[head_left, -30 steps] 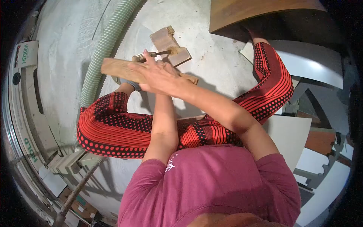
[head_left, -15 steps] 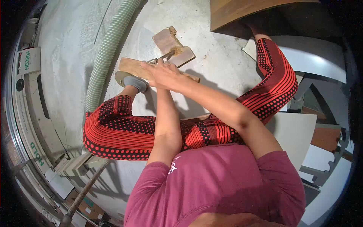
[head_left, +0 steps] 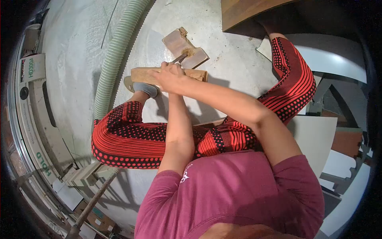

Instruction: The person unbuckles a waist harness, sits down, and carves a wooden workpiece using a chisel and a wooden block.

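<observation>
My right hand [head_left: 170,77] is closed over a long light-brown wooden block [head_left: 141,75], whose broken end shows right of the wrist. My left forearm [head_left: 178,115] rises beneath the right wrist; the left hand is mostly hidden behind the right hand and block, so its grip cannot be seen. A thin dark tool with a metal blade [head_left: 180,58] sticks out just beyond the fingers, its tip at a rough hollow in a notched board [head_left: 175,43]. That board lies on the floor; the tool's handle is hidden.
A ribbed green hose [head_left: 113,55] runs along the left, beside a long machine rail [head_left: 39,119]. My bent legs [head_left: 131,135] spread to both sides. A curved brown panel [head_left: 254,12] stands at the upper right. Flat offcut sheets [head_left: 312,139] lie at the right.
The wooden block has swung from a slant to nearly level, and its left end has shifted right. The tool's handle, visible earlier, is now hidden. The view has shifted slightly.
</observation>
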